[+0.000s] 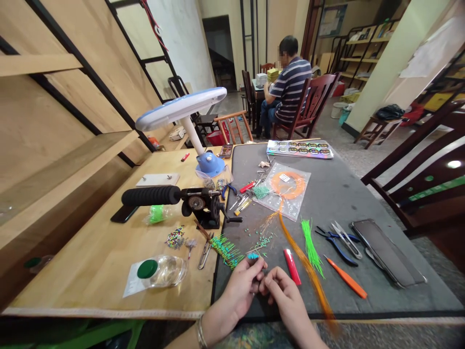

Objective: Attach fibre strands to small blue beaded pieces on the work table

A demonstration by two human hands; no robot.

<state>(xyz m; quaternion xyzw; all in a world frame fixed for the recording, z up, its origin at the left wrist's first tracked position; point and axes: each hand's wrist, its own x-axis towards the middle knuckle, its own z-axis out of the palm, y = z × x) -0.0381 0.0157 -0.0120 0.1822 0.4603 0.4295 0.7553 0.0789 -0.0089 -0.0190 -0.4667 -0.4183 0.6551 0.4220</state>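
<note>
My left hand (241,286) is closed in a pinch, and a small teal-blue piece (253,255) sticks out at its fingertips; its kind is unclear. Close beside it, my right hand (285,291) is also closed, thumb against fingers; anything between them is too small to make out. To the left lies a row of green-and-blue beaded strands (227,249). Beyond my hands are loose teal beads (262,241). A red lighter (292,266) lies beside my right hand, with a long orange fibre bundle (300,254) and bright green strands (311,245) farther right.
On the dark mat (341,194) lie pliers (337,245), thread snips (347,240), an orange-handled tool (347,277) and a phone (387,252). A winding device (199,203), lamp (181,109) and green-capped bottle (169,271) stand left. A person (290,87) sits at a far table.
</note>
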